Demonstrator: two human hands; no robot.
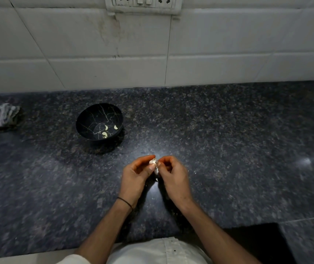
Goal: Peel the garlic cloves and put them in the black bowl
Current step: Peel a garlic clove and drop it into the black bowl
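Dim overall; light from overhead. Wall tiles (pixel 76 44) brightest. Two glare patches on the granite countertop (pixel 228 130): one at centre, a smaller one at 3 o'clock. Black bowl (pixel 87 115) throws a soft shadow on its 6 o'clock side. Tile lines bow at the edges; countertop smeared at 7 to 9 o'clock.

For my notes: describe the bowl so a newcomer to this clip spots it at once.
On the dark speckled counter below the white tiled wall, look left of centre, beyond the left hand. The black bowl there has pale crack-like veins and holds peeled cloves.
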